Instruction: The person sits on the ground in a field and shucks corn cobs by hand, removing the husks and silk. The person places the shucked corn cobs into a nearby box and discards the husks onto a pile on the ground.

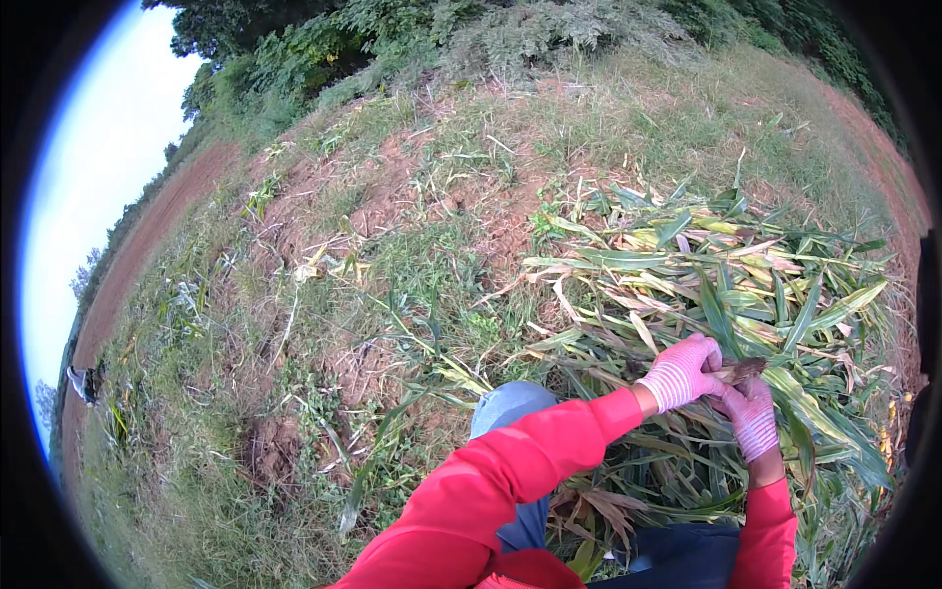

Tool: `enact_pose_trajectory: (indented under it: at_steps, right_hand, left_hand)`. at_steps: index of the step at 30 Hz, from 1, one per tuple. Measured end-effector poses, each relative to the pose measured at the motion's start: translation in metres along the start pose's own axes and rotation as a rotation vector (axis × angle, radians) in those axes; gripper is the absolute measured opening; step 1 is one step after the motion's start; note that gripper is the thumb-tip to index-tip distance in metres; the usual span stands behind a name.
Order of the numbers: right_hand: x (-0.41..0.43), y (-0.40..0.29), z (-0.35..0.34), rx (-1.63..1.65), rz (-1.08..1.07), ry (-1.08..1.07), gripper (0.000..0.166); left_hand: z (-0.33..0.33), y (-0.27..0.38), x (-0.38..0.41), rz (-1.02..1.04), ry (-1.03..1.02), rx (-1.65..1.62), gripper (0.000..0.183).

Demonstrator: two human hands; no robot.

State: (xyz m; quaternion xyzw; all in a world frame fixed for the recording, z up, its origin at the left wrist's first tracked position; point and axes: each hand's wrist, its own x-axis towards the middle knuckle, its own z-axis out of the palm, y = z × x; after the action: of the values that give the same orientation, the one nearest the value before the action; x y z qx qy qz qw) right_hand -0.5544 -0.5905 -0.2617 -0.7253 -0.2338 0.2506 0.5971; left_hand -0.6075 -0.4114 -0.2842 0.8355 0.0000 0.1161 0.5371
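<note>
Both of my hands wear pink-and-white striped work gloves and meet at the tip of a maize ear in its husk (736, 371). Dark dried silk sticks out of that tip. My left hand (681, 374) grips it from the left, fingers curled. From below, my right hand (747, 418) pinches the same husk tip. The rest of the ear is mostly hidden by the hands. Beneath and around them lies a pile of cut maize stalks (706, 287), with long green leaves and pale, drying husks.
My bent knee in blue jeans (515, 405) is left of the pile. A loose maize stalk (434, 350) lies on the weedy ground. Bare yellow maize ears (886, 434) show at the far right. Bushes (515, 37) border the field. A distant white-and-dark shape (82, 384) is too small to identify.
</note>
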Motion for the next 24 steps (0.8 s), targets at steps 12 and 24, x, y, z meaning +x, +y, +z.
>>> enact_pose_trajectory:
  at_steps: [12,24]
  right_hand:
    - [0.01,0.034,-0.003,-0.265,-0.269,0.165,0.054]
    - [0.043,0.063,-0.073,0.238,0.162,0.515,0.035]
  left_hand:
    - [0.019,0.001,0.003,0.191,0.079,0.27,0.024]
    - [0.002,0.009,-0.022,0.392,-0.198,-0.124,0.031]
